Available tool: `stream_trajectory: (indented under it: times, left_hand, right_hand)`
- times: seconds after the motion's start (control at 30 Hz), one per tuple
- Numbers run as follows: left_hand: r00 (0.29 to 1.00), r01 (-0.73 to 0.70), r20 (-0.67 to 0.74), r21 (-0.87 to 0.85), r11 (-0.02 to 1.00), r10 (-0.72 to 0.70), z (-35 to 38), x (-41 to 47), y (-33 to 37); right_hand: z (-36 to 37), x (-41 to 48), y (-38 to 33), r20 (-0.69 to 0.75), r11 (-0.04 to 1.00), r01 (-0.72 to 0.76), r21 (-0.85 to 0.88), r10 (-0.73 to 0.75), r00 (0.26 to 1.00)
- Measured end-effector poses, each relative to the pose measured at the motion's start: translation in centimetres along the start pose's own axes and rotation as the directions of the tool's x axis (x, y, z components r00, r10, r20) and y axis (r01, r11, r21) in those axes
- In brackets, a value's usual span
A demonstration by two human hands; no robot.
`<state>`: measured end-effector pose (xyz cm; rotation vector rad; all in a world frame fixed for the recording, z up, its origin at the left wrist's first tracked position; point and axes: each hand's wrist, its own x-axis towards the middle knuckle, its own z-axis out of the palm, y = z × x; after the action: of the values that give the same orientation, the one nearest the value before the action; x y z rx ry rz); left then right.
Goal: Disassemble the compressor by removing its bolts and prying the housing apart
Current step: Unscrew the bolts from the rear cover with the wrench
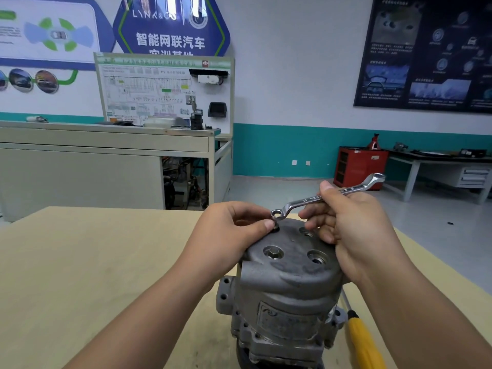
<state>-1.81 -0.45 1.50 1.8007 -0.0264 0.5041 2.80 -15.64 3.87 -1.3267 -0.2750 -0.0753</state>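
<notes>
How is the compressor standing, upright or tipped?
Upright: the compressor stands on end on the table, its long axis vertical.

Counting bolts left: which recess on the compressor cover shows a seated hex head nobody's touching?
The near-left recess; the near-right recess looks empty, and the left hand pinches the far-left bolt.

Grey compressor (287,283), silver wrench (319,199), yellow-handled screwdriver (363,342), tan table (93,262).

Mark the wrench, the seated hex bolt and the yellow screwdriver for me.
wrench (302,202): head view, middle of the shank.
hex bolt (273,253): head view, bolt head in its recess.
screwdriver (362,342): head view, yellow handle.
</notes>
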Motion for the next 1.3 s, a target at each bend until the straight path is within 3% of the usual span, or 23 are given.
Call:
stream_trajectory:
  times: [0.23,0.4,0.73,1.03,1.3]
  left_hand:
    - [1.000,0.005,0.000,-0.086,0.996,-0.005,-0.28,-0.73,-0.52]
    - [1.000,0.009,0.017,-0.103,0.995,-0.007,-0.53,-0.86,-0.58]
    - [0.999,-0.052,-0.014,0.032,0.998,0.052,-0.63,-0.81,-0.40]
    - [0.999,-0.049,-0.005,0.171,0.984,0.051,-0.67,-0.52,-0.06]
    - [0.999,-0.038,0.011,0.222,0.974,0.037,-0.62,-0.63,0.26]
  right_hand:
    - [0.40,0.45,-0.27,0.070,0.996,-0.046,-0.075,0.051,0.996]
    - [0.40,0.80,-0.29,0.014,0.989,-0.076,-0.127,0.078,0.997]
    - [0.67,1.03,-0.26,-0.079,0.993,-0.110,0.046,0.113,0.990]
    - [0.66,0.67,-0.26,-0.064,0.975,-0.071,0.211,0.086,0.994]
    - [0.38,0.45,-0.03,-0.125,0.969,-0.066,0.236,0.098,0.987]
